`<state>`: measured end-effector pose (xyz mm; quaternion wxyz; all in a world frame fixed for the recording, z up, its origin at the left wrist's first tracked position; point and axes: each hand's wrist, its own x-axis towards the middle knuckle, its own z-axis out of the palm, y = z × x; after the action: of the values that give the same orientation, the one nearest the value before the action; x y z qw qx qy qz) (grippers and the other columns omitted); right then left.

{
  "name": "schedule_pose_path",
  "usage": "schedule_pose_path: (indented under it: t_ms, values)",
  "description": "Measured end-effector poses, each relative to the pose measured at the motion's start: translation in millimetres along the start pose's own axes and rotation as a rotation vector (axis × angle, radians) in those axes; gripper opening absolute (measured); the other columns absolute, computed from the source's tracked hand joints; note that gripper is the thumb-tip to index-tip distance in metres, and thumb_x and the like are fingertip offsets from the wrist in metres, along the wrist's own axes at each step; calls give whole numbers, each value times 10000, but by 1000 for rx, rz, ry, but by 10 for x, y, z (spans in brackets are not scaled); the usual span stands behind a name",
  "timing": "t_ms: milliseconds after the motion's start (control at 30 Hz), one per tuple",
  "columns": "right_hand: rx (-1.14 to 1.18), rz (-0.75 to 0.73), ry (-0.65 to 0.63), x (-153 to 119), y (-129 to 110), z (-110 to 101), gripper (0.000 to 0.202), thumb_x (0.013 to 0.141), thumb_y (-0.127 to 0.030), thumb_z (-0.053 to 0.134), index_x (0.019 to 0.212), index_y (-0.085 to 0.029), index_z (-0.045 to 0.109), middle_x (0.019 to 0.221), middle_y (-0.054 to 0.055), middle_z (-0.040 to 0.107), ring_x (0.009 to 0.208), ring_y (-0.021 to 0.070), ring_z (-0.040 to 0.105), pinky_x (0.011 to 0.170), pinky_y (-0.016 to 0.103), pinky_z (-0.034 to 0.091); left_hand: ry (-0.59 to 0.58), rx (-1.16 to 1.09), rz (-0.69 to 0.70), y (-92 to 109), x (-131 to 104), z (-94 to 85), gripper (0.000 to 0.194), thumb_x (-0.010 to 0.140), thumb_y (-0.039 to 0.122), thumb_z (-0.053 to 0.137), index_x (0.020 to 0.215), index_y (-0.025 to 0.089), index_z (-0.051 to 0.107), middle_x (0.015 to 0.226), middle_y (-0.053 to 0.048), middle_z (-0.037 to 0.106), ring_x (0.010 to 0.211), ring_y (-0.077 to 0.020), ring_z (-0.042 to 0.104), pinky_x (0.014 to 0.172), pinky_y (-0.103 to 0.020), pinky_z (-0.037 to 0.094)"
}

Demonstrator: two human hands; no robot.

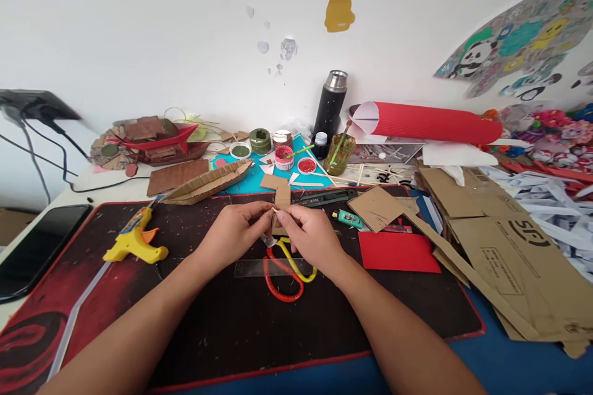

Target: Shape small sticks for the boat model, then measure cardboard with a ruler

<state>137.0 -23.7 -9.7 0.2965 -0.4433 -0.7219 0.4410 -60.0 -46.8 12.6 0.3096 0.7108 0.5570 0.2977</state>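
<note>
Over the dark mat (241, 339), the person's L hand (231, 231) and R hand (315, 234) meet, fingers closed, tips pinching a small pale piece (274, 210) betw. them; can't tell what it's made of, it's mostly hidden. Just below the fingers, on the near side: scissors (293, 270) w/ red & yellow handles. Just behind them, cardboard strips (282, 196). Well off to the fingers' L, a yellow glue gun (134, 241), plus a boat-shaped cardboard piece (208, 184) farther back. To their R: sm. green tube (349, 220), red card (399, 252), then a big cardboard sheet (514, 253).
</note>
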Motion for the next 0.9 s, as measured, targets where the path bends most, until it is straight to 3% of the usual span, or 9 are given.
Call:
schedule_pose_path:
  t_ms: [233, 433, 567, 733, 900]
  values:
    - [-354, -105, 12, 10, -31, -30, 348, 1089, -306, 581, 777, -206, 699, 728, 16, 724, 671, 160, 608, 626, 296, 288, -63, 234, 18, -74, -4, 9, 416, 1068, 422, 438, 1299, 222, 721, 1179, -81, 837, 997, -253, 802, 840, -313, 561]
    - [-505, -133, -10, 2, -55, -18, 356, 1098, -291, 589, 775, -191, 700, 767, 41, 760, 711, 170, 657, 644, 309, 279, -226, 593, 45, -39, -27, 1, 347, 1114, 330, 332, 1180, 181, 638, 843, -95, 798, 729, -259, 771, 612, -302, 472]
    - [-525, -144, -35, 0, -52, -13, 367, 1096, -282, 597, 750, -188, 677, 739, 30, 751, 676, 157, 637, 633, 311, 257, -297, 819, 85, 5, -9, 5, 286, 1106, 266, 336, 1092, 164, 604, 753, -96, 753, 662, -275, 745, 532, -313, 367]
    - [-501, -159, -28, -9, -60, -13, 376, 1091, -274, 600, 729, -192, 659, 719, 19, 737, 661, 149, 617, 626, 305, 250, -297, 992, 48, 84, 14, 12, 271, 1092, 274, 377, 1043, 175, 624, 713, -99, 740, 645, -314, 746, 504, -342, 240]
    - [-496, -177, -23, -12, -50, -4, 377, 1077, -258, 614, 707, -191, 630, 696, 14, 720, 640, 140, 594, 624, 308, 241, -251, 998, 11, 101, 1, 44, 257, 1078, 282, 415, 1011, 188, 644, 726, -103, 748, 658, -303, 742, 530, -340, 199]
